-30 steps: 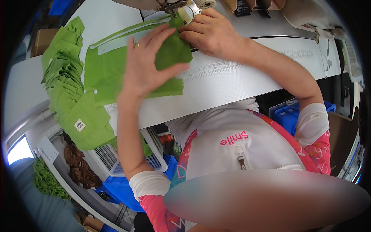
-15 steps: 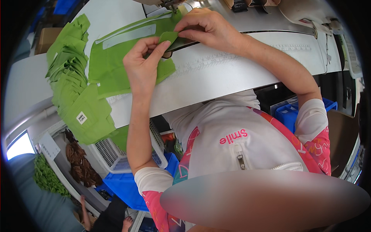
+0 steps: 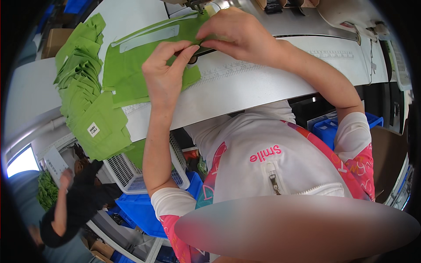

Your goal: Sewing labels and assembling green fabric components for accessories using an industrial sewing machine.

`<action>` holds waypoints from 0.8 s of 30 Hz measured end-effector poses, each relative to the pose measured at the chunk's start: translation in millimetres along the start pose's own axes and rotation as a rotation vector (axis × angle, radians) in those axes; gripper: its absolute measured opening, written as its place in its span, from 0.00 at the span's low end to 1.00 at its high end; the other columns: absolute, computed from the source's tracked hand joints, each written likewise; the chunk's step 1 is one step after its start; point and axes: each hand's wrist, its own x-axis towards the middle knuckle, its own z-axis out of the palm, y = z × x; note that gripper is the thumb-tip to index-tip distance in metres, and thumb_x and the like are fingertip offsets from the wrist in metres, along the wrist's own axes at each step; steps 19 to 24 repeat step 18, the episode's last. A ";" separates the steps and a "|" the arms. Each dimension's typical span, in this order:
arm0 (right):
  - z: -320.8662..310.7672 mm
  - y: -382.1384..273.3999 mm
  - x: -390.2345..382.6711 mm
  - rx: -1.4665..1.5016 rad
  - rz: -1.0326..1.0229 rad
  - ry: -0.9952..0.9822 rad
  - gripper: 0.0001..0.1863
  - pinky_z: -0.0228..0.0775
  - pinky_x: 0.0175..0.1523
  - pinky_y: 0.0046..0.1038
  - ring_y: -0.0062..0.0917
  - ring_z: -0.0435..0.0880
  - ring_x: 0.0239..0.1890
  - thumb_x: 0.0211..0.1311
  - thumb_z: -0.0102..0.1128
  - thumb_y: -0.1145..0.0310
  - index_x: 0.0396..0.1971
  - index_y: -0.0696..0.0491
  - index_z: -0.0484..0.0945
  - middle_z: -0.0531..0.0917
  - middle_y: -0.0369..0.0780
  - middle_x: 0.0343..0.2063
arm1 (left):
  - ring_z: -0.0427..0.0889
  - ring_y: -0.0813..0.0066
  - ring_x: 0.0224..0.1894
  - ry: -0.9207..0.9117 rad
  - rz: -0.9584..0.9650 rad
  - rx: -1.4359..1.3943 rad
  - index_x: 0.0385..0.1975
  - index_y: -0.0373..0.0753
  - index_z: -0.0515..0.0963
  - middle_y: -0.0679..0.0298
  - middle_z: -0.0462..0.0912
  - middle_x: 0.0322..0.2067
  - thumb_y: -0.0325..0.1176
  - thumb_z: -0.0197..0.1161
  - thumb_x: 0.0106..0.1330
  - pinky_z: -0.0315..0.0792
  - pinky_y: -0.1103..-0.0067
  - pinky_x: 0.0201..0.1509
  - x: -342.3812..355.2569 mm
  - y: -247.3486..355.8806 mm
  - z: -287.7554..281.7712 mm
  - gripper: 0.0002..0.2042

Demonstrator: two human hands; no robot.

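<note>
A green fabric piece point(image 3: 131, 76) lies flat on the pale sewing table point(image 3: 263, 81), with a whitish rectangular strip point(image 3: 151, 38) along its upper part. My left hand point(image 3: 164, 72) pinches the fabric's right edge between thumb and forefinger. My right hand point(image 3: 245, 35) is closed in a pinch at the same edge, its fingertips almost touching the left ones. The bit of cloth between the fingertips is mostly hidden. Just above the fabric's upper right corner is the sewing machine's needle area point(image 3: 195, 5), partly cut off by the frame.
A heap of green fabric pieces point(image 3: 81, 92) hangs over the table's left edge, one with a white label point(image 3: 93, 129). Below stand a white plastic basket point(image 3: 127, 175) and a blue crate point(image 3: 140, 212). At lower left a person in black point(image 3: 74, 210) reaches out an arm.
The raised green flap between my fingertips has gone down out of sight as my hands drew together. The fabric shifted slightly right. At lower left, the other person has leaned into view.
</note>
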 end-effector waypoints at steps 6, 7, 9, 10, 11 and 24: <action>-4.8 -8.9 -11.5 -0.232 -0.066 -0.108 0.11 0.69 0.38 0.28 0.29 0.79 0.32 0.42 0.66 0.73 0.29 0.55 0.78 0.80 0.36 0.29 | 0.80 0.71 0.37 0.052 0.692 0.750 0.33 0.42 0.81 0.68 0.81 0.34 0.28 0.66 0.51 0.66 0.61 0.55 -2.6 -20.2 7.7 0.09; -2.8 -6.2 -19.7 -0.236 -0.065 -0.109 0.11 0.69 0.38 0.28 0.29 0.79 0.32 0.42 0.66 0.73 0.29 0.55 0.78 0.80 0.36 0.29 | 0.80 0.71 0.37 0.052 0.695 0.746 0.33 0.42 0.81 0.68 0.81 0.34 0.28 0.66 0.51 0.66 0.61 0.55 -3.0 -26.4 7.6 0.09; 2.1 -1.9 -33.6 -0.238 -0.084 -0.225 0.09 0.69 0.39 0.28 0.30 0.78 0.33 0.45 0.64 0.73 0.29 0.55 0.79 0.80 0.36 0.32 | 0.81 0.72 0.40 -0.143 0.772 0.652 0.33 0.41 0.81 0.67 0.82 0.39 0.25 0.64 0.50 0.70 0.65 0.52 -2.1 -39.6 3.6 0.10; 1.5 -0.7 -35.9 -0.240 -0.080 -0.228 0.09 0.69 0.39 0.28 0.30 0.78 0.33 0.45 0.64 0.73 0.29 0.55 0.79 0.80 0.36 0.32 | 0.81 0.72 0.40 -0.144 0.772 0.647 0.33 0.41 0.81 0.67 0.82 0.39 0.25 0.64 0.50 0.70 0.65 0.52 -0.5 -42.1 2.0 0.10; 0.8 -0.7 -36.8 -0.233 -0.112 -0.247 0.09 0.69 0.40 0.28 0.30 0.78 0.34 0.46 0.63 0.73 0.31 0.55 0.79 0.80 0.36 0.34 | 0.81 0.70 0.41 -0.187 0.759 0.582 0.34 0.40 0.81 0.65 0.82 0.40 0.23 0.63 0.52 0.72 0.68 0.50 0.9 -43.3 0.4 0.10; -10.3 42.4 -18.8 -0.359 0.066 -0.260 0.14 0.66 0.48 0.31 0.34 0.76 0.42 0.56 0.59 0.69 0.44 0.47 0.79 0.78 0.39 0.46 | 0.81 0.64 0.42 -0.312 0.691 0.483 0.36 0.38 0.81 0.63 0.82 0.42 0.20 0.60 0.53 0.75 0.74 0.46 3.5 -43.2 -5.2 0.11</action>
